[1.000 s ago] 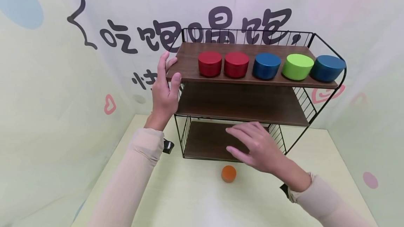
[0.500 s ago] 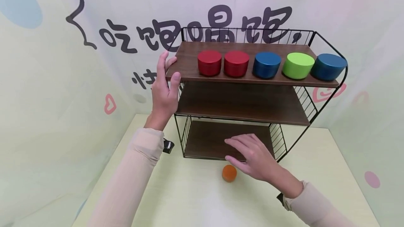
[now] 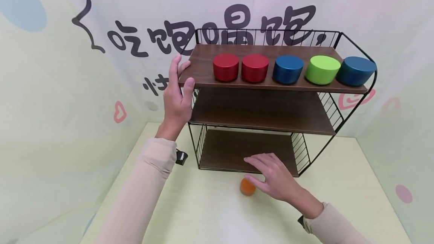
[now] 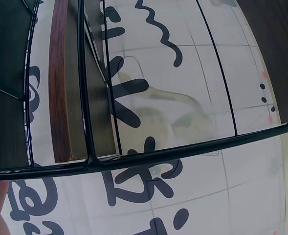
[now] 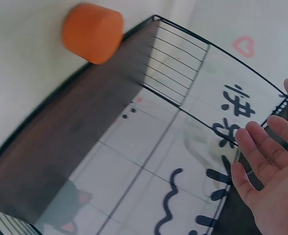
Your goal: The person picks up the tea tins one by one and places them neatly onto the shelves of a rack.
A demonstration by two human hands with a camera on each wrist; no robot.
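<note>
Head view: right hand (image 3: 276, 178) over orange tin (image 3: 246, 187), beside shelf (image 3: 237, 168) front edge.

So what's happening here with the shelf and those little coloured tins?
A person steadies a three-tier wire rack with the left hand, which grips the left end of its top shelf. Five round tins sit in a row up there: two red, a blue, a green and another blue. The right hand reaches down, fingers spread, over a small orange tin on the table in front of the rack. It has not closed on it.
</note>
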